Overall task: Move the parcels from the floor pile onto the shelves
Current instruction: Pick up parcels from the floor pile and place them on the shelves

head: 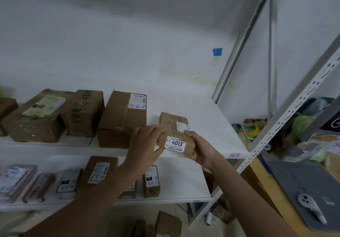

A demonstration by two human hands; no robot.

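The left hand point(145, 143) curls its fingers over the left end of a small parcel point(172, 126), thumb beneath, while the right hand point(199, 149) grips the near right corner, thumb on top. The parcel is a flat, rectangular box of plain brown cardboard, matte and crisp-edged, held at centre frame at the front lip of the upper shelf point(211, 126). Whether its far end rests on the board cannot be told. A white sticker point(176, 144) on its near side reads 5-2-4013; a second white label on top is partly covered by the right thumb and too small to read. To the left, bulkier cardboard boxes point(119, 120) sit in a row on the smooth white board, creased and taped, their handwritten codes hard to make out. On the lower shelf point(184, 178), slim parcels stand upright, the leftmost blurred and some hidden behind the left forearm. A perforated white metal post point(294, 111) slants up the right side. Beyond it, a wooden desk point(254, 172) carries a grey mat point(303, 185), cut off by the frame edge.
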